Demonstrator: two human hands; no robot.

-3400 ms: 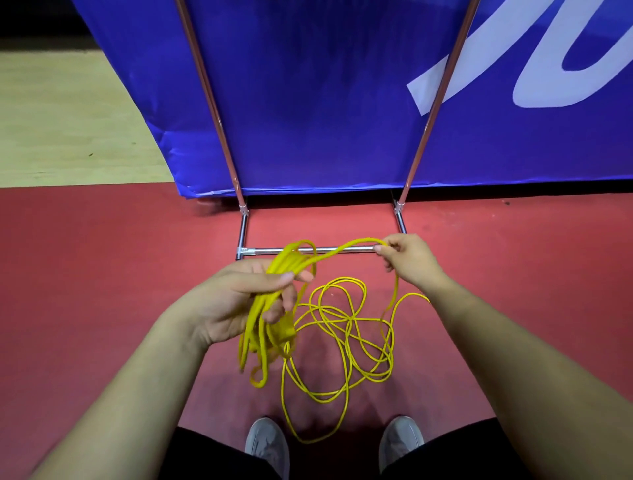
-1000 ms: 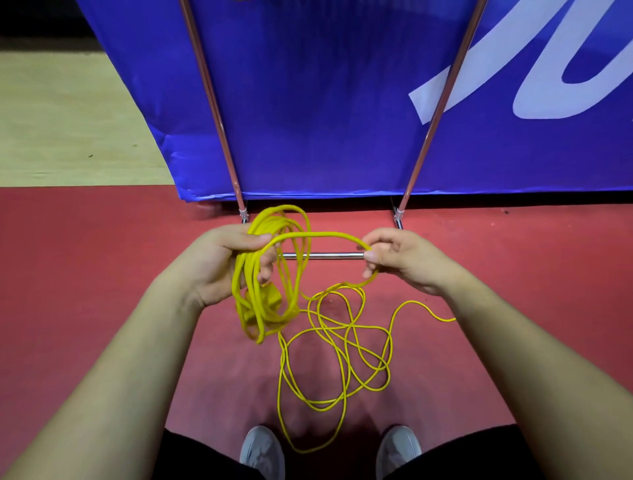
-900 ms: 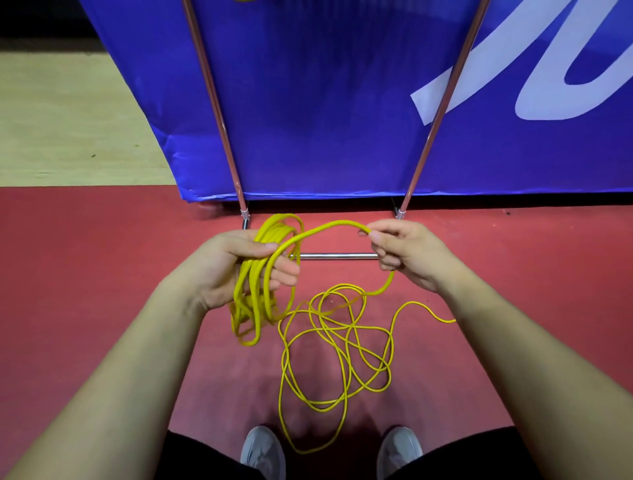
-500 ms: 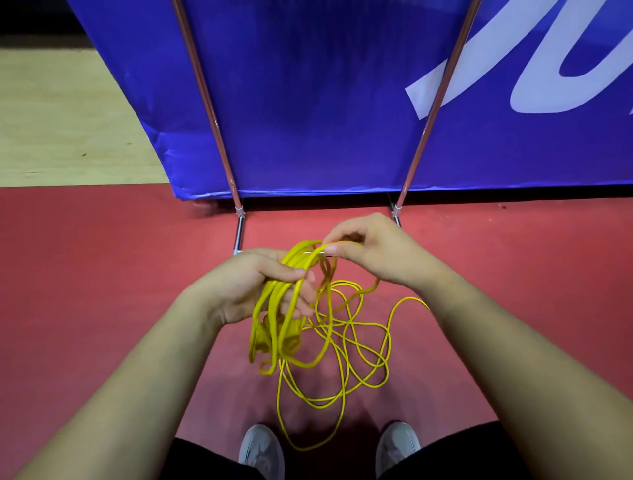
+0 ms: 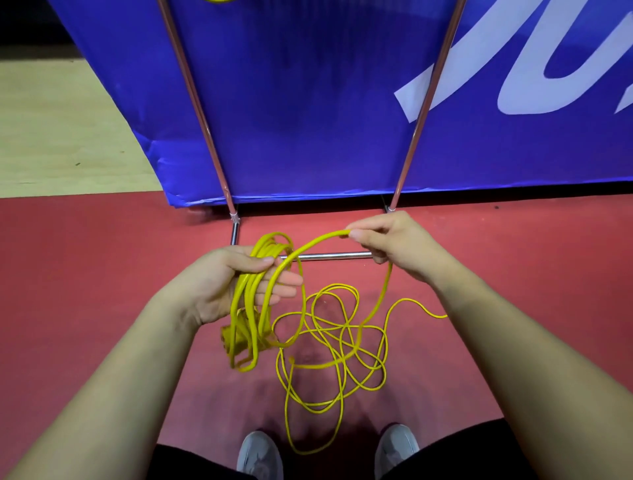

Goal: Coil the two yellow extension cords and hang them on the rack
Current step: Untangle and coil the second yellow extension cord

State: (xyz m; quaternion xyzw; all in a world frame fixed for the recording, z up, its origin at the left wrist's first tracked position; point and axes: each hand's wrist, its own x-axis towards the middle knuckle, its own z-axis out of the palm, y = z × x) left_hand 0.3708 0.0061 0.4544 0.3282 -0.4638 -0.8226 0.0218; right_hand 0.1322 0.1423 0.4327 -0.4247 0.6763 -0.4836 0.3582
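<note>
My left hand (image 5: 219, 284) grips several hanging loops of a yellow extension cord (image 5: 251, 308). My right hand (image 5: 400, 246) pinches the same cord further along, holding a wide arc of it up between the two hands. The loose remainder of the cord (image 5: 335, 346) lies tangled on the red floor between my hands and feet, one strand trailing off to the right. The metal rack (image 5: 329, 255) stands just beyond my hands, its two slanted poles rising up. A bit of yellow (image 5: 219, 1) shows at the top edge, near the left pole.
A blue banner (image 5: 308, 102) with white lettering stands behind the rack poles. Red floor (image 5: 85, 274) spreads to both sides, with pale wooden flooring (image 5: 51, 130) at the far left. My grey shoes (image 5: 260, 455) flank the cord's lowest loop.
My right hand has moved away from the left, up and to the right, drawing out a fresh arc of cord. The bundle in my left hand has gained loops.
</note>
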